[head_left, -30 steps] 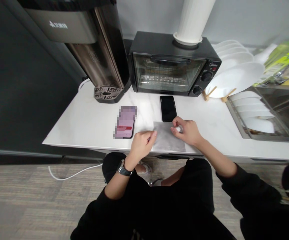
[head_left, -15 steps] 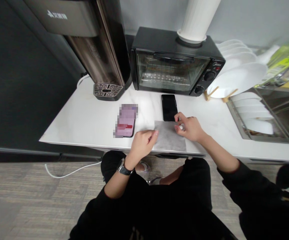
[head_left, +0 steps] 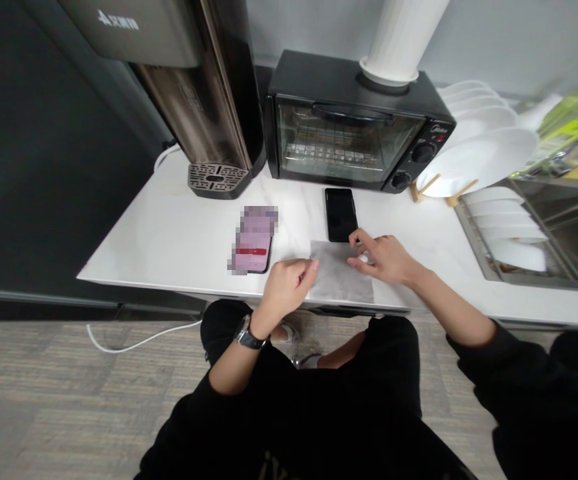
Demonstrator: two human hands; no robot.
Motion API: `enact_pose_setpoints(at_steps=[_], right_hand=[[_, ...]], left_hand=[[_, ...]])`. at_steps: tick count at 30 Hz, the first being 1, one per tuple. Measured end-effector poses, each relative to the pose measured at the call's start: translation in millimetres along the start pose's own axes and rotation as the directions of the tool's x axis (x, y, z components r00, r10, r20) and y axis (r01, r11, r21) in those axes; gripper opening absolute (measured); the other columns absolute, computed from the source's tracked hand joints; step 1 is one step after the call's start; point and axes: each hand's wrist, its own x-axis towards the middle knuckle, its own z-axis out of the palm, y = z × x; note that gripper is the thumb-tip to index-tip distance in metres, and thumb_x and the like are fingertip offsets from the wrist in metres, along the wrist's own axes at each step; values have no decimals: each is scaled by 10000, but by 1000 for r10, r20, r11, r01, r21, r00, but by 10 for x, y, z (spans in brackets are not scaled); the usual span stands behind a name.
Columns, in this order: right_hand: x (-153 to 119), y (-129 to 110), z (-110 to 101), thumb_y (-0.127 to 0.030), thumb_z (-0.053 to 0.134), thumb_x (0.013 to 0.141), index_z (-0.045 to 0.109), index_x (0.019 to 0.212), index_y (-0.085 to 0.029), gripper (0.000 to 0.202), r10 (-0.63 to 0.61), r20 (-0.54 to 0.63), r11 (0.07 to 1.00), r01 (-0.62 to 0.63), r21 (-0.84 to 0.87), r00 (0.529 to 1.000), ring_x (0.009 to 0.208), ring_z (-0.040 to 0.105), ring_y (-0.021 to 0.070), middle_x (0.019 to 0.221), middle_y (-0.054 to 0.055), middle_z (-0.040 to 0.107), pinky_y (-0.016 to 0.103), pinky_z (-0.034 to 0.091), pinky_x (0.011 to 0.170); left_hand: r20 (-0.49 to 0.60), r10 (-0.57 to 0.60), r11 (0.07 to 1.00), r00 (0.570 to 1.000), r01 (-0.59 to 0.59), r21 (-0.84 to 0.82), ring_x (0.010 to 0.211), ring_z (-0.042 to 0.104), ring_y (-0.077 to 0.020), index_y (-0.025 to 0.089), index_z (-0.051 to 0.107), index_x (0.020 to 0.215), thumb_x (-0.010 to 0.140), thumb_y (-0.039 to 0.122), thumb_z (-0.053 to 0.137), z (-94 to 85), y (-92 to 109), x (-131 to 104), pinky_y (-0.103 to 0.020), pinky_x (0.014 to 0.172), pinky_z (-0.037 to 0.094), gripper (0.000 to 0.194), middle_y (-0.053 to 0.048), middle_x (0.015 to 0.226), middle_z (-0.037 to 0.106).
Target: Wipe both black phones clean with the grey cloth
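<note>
A thin grey cloth (head_left: 341, 277) lies flat at the counter's front edge. My left hand (head_left: 286, 283), with a watch on its wrist, is closed at the cloth's left edge; whatever its curled fingers hold, if anything, is hidden. Over the cloth's right side is my right hand (head_left: 386, 258). Its thumb and index finger are apart, while a small white thing (head_left: 364, 257) shows within the bent fingers, mostly covered. Just behind the cloth, a black phone (head_left: 341, 215) lies with a dark screen, close to my right index finger. Left of my left hand is a lit phone (head_left: 253, 240), its screen pixelated.
A black toaster oven (head_left: 353, 133) stands behind the phones, with a white cylinder (head_left: 399, 40) on top. A dispenser with a drip tray (head_left: 219, 179) is at the left. White plates (head_left: 479, 160) stand in a rack beside the sink (head_left: 563, 207) at the right.
The right thumb and index finger have spread a little farther apart. My left hand keeps its place on the cloth's edge. The view has shifted slightly.
</note>
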Motion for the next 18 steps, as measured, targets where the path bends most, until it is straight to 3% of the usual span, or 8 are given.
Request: enact_pose_setpoints(at_steps=[4, 18], right_hand=[[-28, -9, 5, -378, 499, 956, 464, 1114, -260, 201, -22, -19, 999, 23, 25, 1000, 566, 668, 237, 755, -37, 781, 338, 387, 663], [-68, 20, 53, -364, 494, 924, 518, 1111, -260, 216, -78, -122, 985, 96, 146, 989, 452, 573, 173, 685, -62, 739, 303, 398, 616]], left_hand=[[-6, 8, 1000, 1000, -8, 4, 495, 371, -112, 212, 433, 601, 1108, 371, 430, -7, 3, 2, -297, 562, 260, 531, 44, 538, 432], [-23, 9, 1000, 1000, -10, -30, 500, 362, -110, 215, 395, 606, 1103, 352, 447, 14, -22, 2, -309, 562, 240, 518, 52, 539, 394]])
